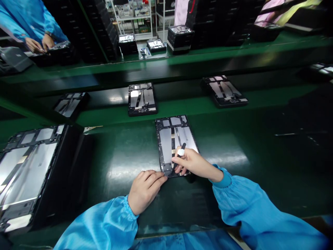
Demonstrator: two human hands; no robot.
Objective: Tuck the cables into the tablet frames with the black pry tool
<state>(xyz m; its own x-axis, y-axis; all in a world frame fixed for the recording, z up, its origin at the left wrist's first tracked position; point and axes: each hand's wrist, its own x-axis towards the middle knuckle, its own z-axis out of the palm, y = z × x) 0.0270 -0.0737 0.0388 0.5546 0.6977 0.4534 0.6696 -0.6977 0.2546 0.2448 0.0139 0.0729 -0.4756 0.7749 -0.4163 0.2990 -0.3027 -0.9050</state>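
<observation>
An opened tablet (166,137) lies on the green bench in front of me, its inside showing silver plates, a dark flex cable and a black frame. My left hand (147,189) rests palm down with fingers stretched out, its fingertips touching the tablet's near left corner. Over the tablet's near end, my right hand (191,161) is closed around a slim black tool (183,146) held like a pen. Something white covers a fingertip of that hand. The tool's tip is mostly hidden by the fingers, so its exact kind cannot be made out.
A stack of opened tablets (49,156) stands at my left. Beyond the bench, a green conveyor carries several tablets (142,99). A thin rod-like object (284,134) lies at the right. Across the line, a co-worker's hands (39,44) work beside tall black stacks (100,27).
</observation>
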